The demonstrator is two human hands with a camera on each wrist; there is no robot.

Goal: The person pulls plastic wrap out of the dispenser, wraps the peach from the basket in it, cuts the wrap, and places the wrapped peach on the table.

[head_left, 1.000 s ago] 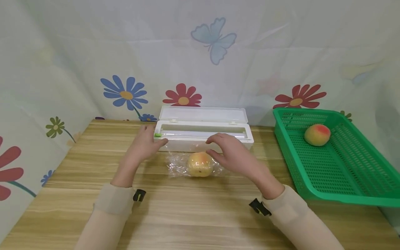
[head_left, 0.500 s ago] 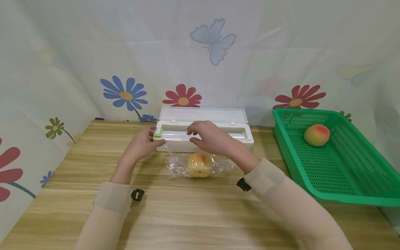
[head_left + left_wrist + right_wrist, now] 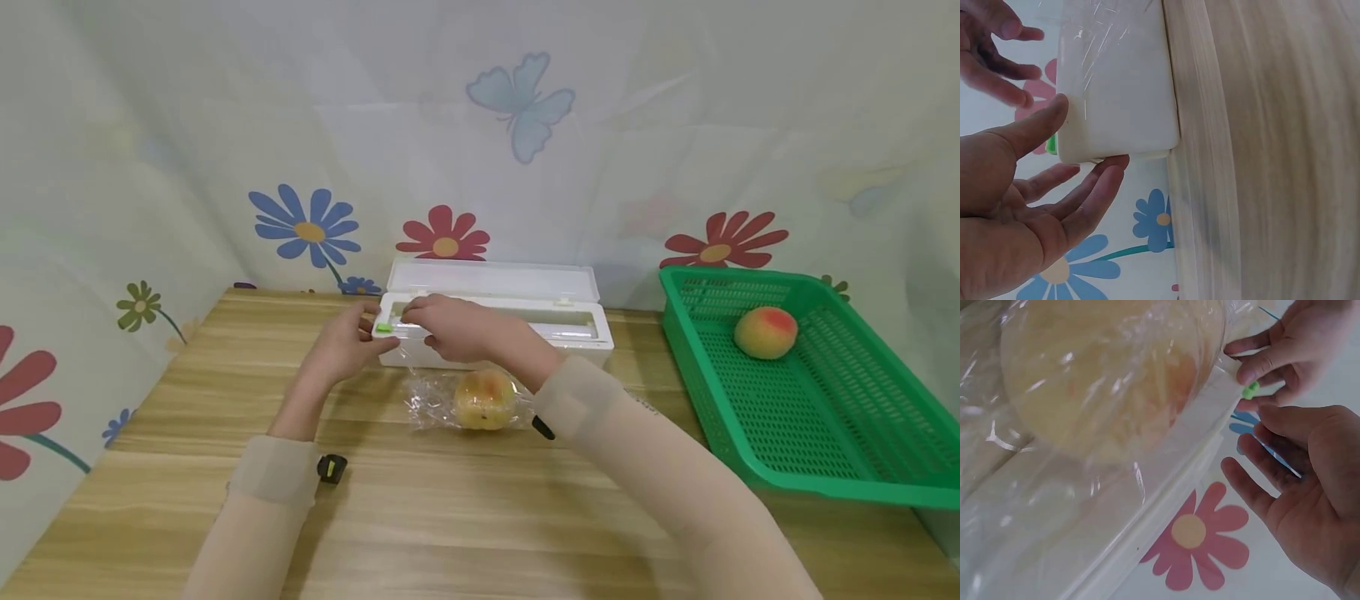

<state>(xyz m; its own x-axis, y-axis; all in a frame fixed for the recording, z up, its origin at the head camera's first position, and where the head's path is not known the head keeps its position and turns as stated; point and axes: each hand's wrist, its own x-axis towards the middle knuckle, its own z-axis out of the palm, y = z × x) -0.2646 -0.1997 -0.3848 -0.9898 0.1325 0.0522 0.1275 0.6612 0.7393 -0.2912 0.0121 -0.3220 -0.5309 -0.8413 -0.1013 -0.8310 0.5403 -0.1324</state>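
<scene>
A long white box (image 3: 577,354) lies with its lid (image 3: 491,279) swung back. My left hand (image 3: 341,346) grips its left end; in the left wrist view the thumb of that hand (image 3: 1029,206) is on the box's front (image 3: 1122,94) and fingers touch the end. Beside the thumb is a green slider (image 3: 383,328). My right hand (image 3: 461,329), fingers loosely bent, hovers over the box's left half; in the right wrist view this hand (image 3: 1316,481) holds nothing. In front of the box sits a peach (image 3: 483,400) under clear film (image 3: 429,400).
On the right stands a green basket (image 3: 825,485) with another peach (image 3: 765,333) inside. A flowered curtain (image 3: 390,150) hangs behind the wooden table (image 3: 420,517).
My right hand has moved left from beside the wrapped peach, across the box towards the green slider. My left hand has stayed at the box's left end.
</scene>
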